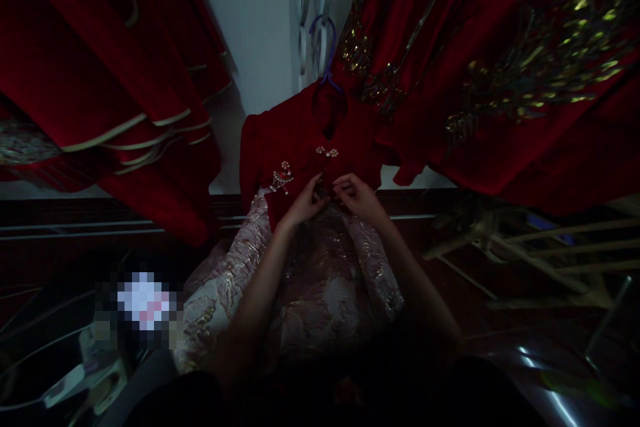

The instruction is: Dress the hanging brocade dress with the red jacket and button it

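A red garment (295, 127) with a metallic brocade skirt (320, 307) hangs in front of me on a purple hanger (330, 63). Both of my hands are at the front of it, where the red top meets the brocade. My left hand (309, 201) has its fingers bent together against the cloth; what is between them is too dark to make out. Close beside it, my right hand (356, 195) is curled with its fingertips near the same spot. Above them sits a beaded ornament (327, 152), and another beaded ornament (282, 177) lies to the left.
Red garments with pale trim (165, 120) hang at the left. On the right hangs red cloth with gold sequins (565, 47). A metal chain (303, 13) holds the hanger. A wooden rack (540, 260) stands low right; a power strip (107, 380) lies low left.
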A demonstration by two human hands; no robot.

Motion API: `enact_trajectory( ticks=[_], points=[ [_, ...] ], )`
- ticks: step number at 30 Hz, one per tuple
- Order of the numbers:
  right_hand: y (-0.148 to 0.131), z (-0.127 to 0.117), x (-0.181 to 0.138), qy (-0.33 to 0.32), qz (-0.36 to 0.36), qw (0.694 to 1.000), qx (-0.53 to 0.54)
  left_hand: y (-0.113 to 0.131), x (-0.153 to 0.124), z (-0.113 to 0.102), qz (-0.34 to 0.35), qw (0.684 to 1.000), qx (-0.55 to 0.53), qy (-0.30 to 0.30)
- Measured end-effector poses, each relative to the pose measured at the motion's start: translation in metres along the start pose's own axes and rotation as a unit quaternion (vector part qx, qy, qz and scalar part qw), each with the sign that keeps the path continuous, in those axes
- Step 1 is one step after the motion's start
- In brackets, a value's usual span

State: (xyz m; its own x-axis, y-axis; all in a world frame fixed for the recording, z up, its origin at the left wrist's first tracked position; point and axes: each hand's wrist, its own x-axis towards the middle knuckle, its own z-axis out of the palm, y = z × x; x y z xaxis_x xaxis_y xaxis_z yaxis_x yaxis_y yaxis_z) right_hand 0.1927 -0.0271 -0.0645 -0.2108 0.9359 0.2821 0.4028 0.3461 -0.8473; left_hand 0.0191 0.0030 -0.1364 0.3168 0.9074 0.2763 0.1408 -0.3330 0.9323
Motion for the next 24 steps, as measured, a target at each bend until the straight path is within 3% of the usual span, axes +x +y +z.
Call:
enact_trajectory(
  ticks=[3, 6, 7, 9, 11, 13, 16, 19, 24],
  points=[
    [0.002, -0.001, 0.000, 0.005, -0.007, 1.000, -0.014, 0.006, 0.000, 0.005, 0.008, 1.000, 0.009, -0.027],
    [0.003, 0.001, 0.000, 0.025, -0.008, 1.000, -0.012, 0.025, -0.002, -0.008, 0.033, 0.996, -0.027, -0.076],
    [0.003, 0.001, 0.001, 0.033, -0.003, 0.999, -0.003, 0.032, -0.003, -0.014, 0.036, 0.997, -0.038, -0.059],
    [0.002, 0.001, 0.002, 0.051, 0.011, 0.998, 0.027, 0.043, -0.006, -0.029, 0.027, 0.997, -0.061, 0.034],
    [-0.001, -0.001, 0.003, 0.066, 0.025, 0.996, 0.063, 0.051, -0.008, -0.041, 0.019, 0.985, -0.100, 0.143],
    [-0.005, -0.003, 0.003, 0.082, 0.030, 0.992, 0.089, 0.053, -0.009, -0.050, 0.024, 0.969, -0.135, 0.205],
    [-0.012, -0.003, 0.002, 0.098, 0.022, 0.989, 0.108, 0.049, -0.011, -0.059, 0.015, 0.978, -0.108, 0.178],
    [-0.014, 0.006, 0.001, 0.065, 0.014, 0.992, 0.110, 0.042, -0.012, -0.064, -0.008, 0.991, -0.032, 0.126],
    [-0.007, 0.040, 0.010, 0.010, -0.008, 0.995, 0.096, 0.034, -0.011, -0.068, -0.054, 0.985, -0.089, 0.140]
  ],
)
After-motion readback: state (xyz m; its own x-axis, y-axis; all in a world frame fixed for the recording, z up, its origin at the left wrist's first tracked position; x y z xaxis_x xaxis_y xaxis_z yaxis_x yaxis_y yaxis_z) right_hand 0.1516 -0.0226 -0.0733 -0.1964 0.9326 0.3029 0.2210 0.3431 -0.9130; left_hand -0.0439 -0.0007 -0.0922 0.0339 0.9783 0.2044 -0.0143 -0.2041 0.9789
